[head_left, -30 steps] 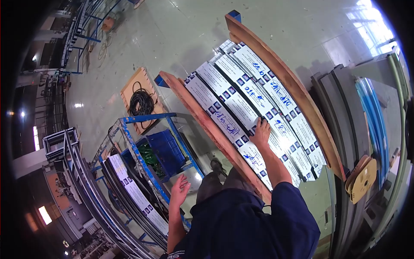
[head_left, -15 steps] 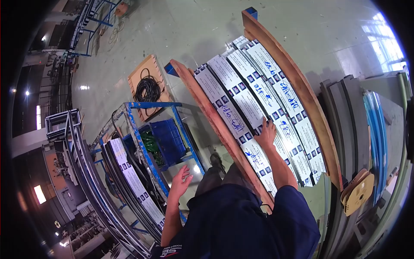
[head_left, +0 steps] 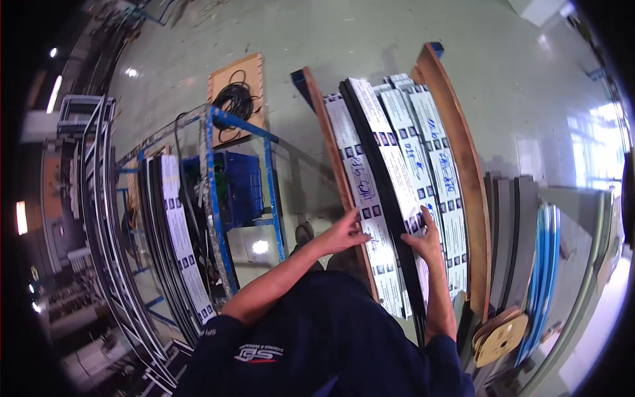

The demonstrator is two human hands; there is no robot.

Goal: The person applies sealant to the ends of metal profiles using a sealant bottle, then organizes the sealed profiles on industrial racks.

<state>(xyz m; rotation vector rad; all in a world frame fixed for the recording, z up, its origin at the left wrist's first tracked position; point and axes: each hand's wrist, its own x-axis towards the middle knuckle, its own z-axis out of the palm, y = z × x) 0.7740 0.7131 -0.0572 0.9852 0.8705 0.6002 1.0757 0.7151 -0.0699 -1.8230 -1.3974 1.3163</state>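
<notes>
profile (head_left: 390,159) tipped on edge, right hand (head_left: 426,241) wrapped round it, left hand (head_left: 344,233) flat on its neighbour (head_left: 360,178). looks mid-lift; freeing it wants both hands gripping.

Shiny grey floor (head_left: 370,33) is bouncing light right of the blue rack (head_left: 213,172); a wooden board (head_left: 254,69) carrying coiled black cable (head_left: 235,99) is lying just beyond it.
</notes>
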